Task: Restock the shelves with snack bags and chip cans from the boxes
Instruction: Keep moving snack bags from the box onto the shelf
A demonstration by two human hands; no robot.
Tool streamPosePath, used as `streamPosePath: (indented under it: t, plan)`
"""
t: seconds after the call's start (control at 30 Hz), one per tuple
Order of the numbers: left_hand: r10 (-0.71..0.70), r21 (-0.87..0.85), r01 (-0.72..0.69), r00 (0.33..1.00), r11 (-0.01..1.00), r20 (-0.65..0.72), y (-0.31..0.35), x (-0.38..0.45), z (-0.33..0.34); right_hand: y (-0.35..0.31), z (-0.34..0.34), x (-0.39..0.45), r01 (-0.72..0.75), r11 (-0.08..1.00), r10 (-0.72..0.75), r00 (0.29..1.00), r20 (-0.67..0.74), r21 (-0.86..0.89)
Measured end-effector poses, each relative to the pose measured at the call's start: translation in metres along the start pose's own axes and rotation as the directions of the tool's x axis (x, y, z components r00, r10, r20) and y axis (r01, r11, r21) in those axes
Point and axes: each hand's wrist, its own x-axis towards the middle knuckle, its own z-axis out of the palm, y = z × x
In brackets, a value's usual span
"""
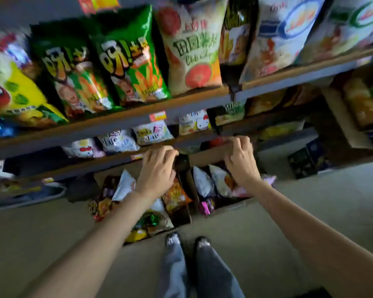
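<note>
Fingers of left hand (157, 168) and right hand (240, 160) curl over grey shelf edge (121, 163), their grip contents hidden.

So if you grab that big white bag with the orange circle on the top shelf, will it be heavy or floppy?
The white bag looks puffed up, so it is probably light for its size. Its shiny film may be slippery and crinkle. It leans on its neighbours, so it might tip if pushed.
</note>
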Motion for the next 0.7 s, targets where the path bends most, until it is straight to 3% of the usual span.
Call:
streamPosePath:
  t: [0.1, 0.3, 0.37, 0.47, 0.57, 0.63, 0.7]
  plan:
    - [-0.086, -0.021, 0.092, 0.977, 0.996, 0.193, 0.002, -0.023, 0.060, 0.060, 0.062, -0.028, -0.093, 0.989, 0.120, 0.961, 0.250, -0.119]
    - [-0.175, -0.027, 0.215, 0.856, 0.976, 0.486, -0.001, -0.051, 0.182, 0.136, 0.178, -0.054, 0.072, 0.978, 0.069, 0.773, 0.631, -0.195]
    - [-0.205, -0.038, 0.263, 0.826, 0.964, 0.525, -0.003, -0.060, 0.225, 0.150, 0.228, -0.057, 0.214, 0.954, -0.013, 0.726, 0.688, -0.208]
    - [-0.235, -0.021, 0.298, 0.793, 0.954, 0.562, -0.008, -0.079, 0.286, 0.167, 0.308, -0.070, 0.468, 0.825, -0.060, 0.631, 0.774, -0.317]
    - [-0.239, 0.016, 0.284, 0.773, 0.959, 0.587, -0.018, -0.101, 0.337, 0.184, 0.371, -0.081, 0.611, 0.680, -0.069, 0.605, 0.793, -0.407]
    - [-0.244, -0.020, 0.316, 0.771, 0.948, 0.588, -0.028, -0.112, 0.358, 0.193, 0.392, -0.078, 0.603, 0.664, -0.107, 0.662, 0.742, -0.442]
    - [-0.228, -0.098, 0.346, 0.780, 0.933, 0.584, -0.034, -0.122, 0.363, 0.190, 0.387, -0.069, 0.500, 0.761, -0.037, 0.671, 0.740, -0.415]
